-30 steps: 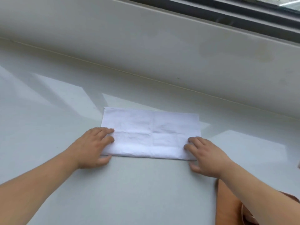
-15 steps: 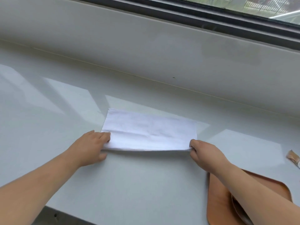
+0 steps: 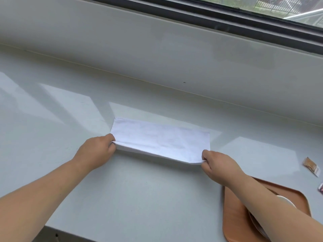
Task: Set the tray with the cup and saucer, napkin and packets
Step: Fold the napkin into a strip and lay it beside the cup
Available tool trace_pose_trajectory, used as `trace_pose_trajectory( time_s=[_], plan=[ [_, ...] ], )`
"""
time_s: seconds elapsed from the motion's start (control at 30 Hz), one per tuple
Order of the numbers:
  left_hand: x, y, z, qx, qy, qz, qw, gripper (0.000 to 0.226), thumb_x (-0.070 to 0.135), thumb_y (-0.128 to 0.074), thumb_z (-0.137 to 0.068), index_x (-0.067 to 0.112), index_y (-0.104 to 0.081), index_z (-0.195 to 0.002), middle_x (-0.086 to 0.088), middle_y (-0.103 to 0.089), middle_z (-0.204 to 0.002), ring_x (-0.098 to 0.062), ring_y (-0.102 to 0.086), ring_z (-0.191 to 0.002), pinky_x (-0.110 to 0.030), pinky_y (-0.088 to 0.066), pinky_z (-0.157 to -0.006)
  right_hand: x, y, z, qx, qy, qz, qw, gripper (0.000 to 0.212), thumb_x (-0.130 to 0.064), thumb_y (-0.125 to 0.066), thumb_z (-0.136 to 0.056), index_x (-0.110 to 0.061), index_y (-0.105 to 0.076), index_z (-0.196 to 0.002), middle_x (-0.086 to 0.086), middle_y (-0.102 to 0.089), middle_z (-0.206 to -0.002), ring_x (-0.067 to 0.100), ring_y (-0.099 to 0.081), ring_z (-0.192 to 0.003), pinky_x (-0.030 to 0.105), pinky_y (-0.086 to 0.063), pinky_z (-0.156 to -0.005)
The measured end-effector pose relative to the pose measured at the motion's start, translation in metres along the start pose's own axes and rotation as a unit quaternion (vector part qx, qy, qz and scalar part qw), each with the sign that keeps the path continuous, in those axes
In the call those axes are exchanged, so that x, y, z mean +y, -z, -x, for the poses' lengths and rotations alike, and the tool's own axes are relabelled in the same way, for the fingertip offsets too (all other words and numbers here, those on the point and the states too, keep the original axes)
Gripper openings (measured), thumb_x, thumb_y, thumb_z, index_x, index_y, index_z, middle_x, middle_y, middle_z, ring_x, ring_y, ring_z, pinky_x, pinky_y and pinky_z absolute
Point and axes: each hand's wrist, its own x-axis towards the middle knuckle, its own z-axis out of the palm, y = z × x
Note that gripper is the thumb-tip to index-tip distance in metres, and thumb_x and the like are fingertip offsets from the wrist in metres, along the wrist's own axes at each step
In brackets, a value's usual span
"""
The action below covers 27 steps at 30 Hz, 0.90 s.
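A white napkin (image 3: pixel 160 139) lies folded into a long strip on the pale counter (image 3: pixel 139 198). My left hand (image 3: pixel 97 151) pinches its near left corner, and my right hand (image 3: pixel 218 163) pinches its near right corner; the near edge is lifted off the surface. A terracotta tray (image 3: pixel 234 222) sits at the bottom right, partly under my right forearm. On it a white cup (image 3: pixel 286 201) and a saucer (image 3: pixel 253 224) show only in part. A brown packet (image 3: pixel 312 166) lies on the counter right of the tray, and a second packet (image 3: pixel 320 188) is cut by the frame edge.
A white wall rises behind the counter up to a dark window frame (image 3: pixel 227 23). The counter's front edge (image 3: pixel 73 233) runs along the bottom left.
Both hands went from pressing flat on the napkin to pinching its near corners. The near edge has lifted and folded toward the far side, so the napkin looks narrower. The view tilted up, showing the tray and packets.
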Motion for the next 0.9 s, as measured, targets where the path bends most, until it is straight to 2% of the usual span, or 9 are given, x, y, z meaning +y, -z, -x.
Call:
trace_pose_trajectory(
  time_s=[0.13,0.17,0.23,0.3,0.37,0.47,0.6,0.73,0.9],
  plan=[
    [-0.005,0.003,-0.015,0.011,-0.015,-0.031,0.999,0.018,0.027,-0.043,-0.102,0.016,-0.057,-0.096,-0.005,-0.058,-0.065,-0.032,-0.054,-0.073,-0.043,-0.049,-0.061,-0.013,-0.012,0.002,0.001,0.067,0.104,0.992,0.046,-0.068,-0.048,-0.078,-0.026,-0.048,-0.099,-0.005,-0.054,-0.087,0.021,-0.053,-0.079,0.034,-0.043,-0.059],
    [-0.005,0.003,-0.017,0.012,-0.02,-0.034,0.999,0.018,0.027,-0.043,-0.102,0.016,-0.056,-0.096,-0.004,-0.056,-0.064,-0.031,-0.052,-0.073,-0.042,-0.048,-0.06,-0.016,-0.016,0.002,-0.004,0.068,0.133,0.989,0.048,-0.065,-0.052,-0.079,-0.024,-0.05,-0.103,-0.002,-0.054,-0.09,0.022,-0.053,-0.081,0.034,-0.044,-0.061],
    [-0.005,0.002,-0.019,0.018,-0.027,-0.032,0.999,0.017,0.026,-0.043,-0.101,0.016,-0.057,-0.097,-0.003,-0.055,-0.062,-0.032,-0.052,-0.074,-0.041,-0.047,-0.06,-0.021,-0.021,-0.001,0.003,0.057,0.157,0.986,0.026,-0.042,-0.055,-0.086,-0.02,-0.052,-0.1,0.001,-0.052,-0.09,0.024,-0.05,-0.078,0.034,-0.043,-0.058],
    [-0.008,0.0,-0.021,0.019,-0.024,-0.028,0.999,0.018,0.027,-0.044,-0.102,0.017,-0.058,-0.096,-0.005,-0.058,-0.064,-0.033,-0.054,-0.076,-0.04,-0.046,-0.06,-0.02,-0.02,-0.004,0.022,0.011,0.098,0.995,0.006,-0.023,-0.051,-0.087,-0.018,-0.05,-0.088,-0.001,-0.051,-0.083,0.024,-0.049,-0.074,0.035,-0.041,-0.055],
    [-0.012,0.0,-0.024,0.004,0.001,-0.006,1.0,0.019,0.033,-0.046,-0.102,0.024,-0.058,-0.09,-0.002,-0.061,-0.068,-0.028,-0.057,-0.074,-0.037,-0.041,-0.058,-0.012,-0.011,-0.01,0.024,-0.055,-0.021,0.998,0.011,-0.022,-0.052,-0.09,-0.018,-0.053,-0.08,-0.001,-0.055,-0.074,0.024,-0.052,-0.069,0.034,-0.04,-0.054],
    [-0.016,0.007,-0.037,-0.03,0.064,0.076,0.995,0.028,0.045,-0.05,-0.1,0.03,-0.057,-0.077,0.004,-0.062,-0.071,-0.017,-0.058,-0.068,-0.032,-0.038,-0.055,0.004,0.015,-0.023,0.007,-0.158,-0.227,0.961,0.02,-0.025,-0.061,-0.093,-0.018,-0.062,-0.075,-0.001,-0.059,-0.066,0.019,-0.052,-0.06,0.03,-0.038,-0.054],
    [-0.015,0.015,-0.063,-0.024,0.076,0.108,0.991,0.034,0.047,-0.056,-0.098,0.025,-0.058,-0.074,0.002,-0.06,-0.068,-0.018,-0.057,-0.064,-0.032,-0.036,-0.054,0.011,0.035,-0.043,-0.031,-0.184,-0.253,0.949,0.025,-0.027,-0.06,-0.097,-0.018,-0.063,-0.074,0.001,-0.061,-0.066,0.021,-0.053,-0.06,0.03,-0.038,-0.056],
    [-0.009,0.02,-0.094,0.009,0.07,0.138,0.988,0.046,0.045,-0.062,-0.096,0.021,-0.039,-0.064,0.001,-0.047,-0.061,-0.019,-0.046,-0.057,-0.033,-0.029,-0.051,0.016,0.046,-0.067,-0.022,-0.206,-0.246,0.947,0.029,-0.025,-0.057,-0.096,-0.02,-0.055,-0.067,0.002,-0.059,-0.065,0.024,-0.056,-0.058,0.03,-0.041,-0.057],
    [-0.012,0.016,-0.122,0.005,0.074,0.108,0.991,0.042,0.049,-0.061,-0.094,0.017,-0.051,-0.068,-0.005,-0.06,-0.068,-0.023,-0.056,-0.064,-0.033,-0.036,-0.051,0.024,0.046,-0.096,0.005,-0.218,-0.222,0.95,0.03,-0.027,-0.057,-0.096,-0.019,-0.049,-0.069,0.005,-0.058,-0.066,0.026,-0.061,-0.057,0.029,-0.041,-0.051]
  ],
)
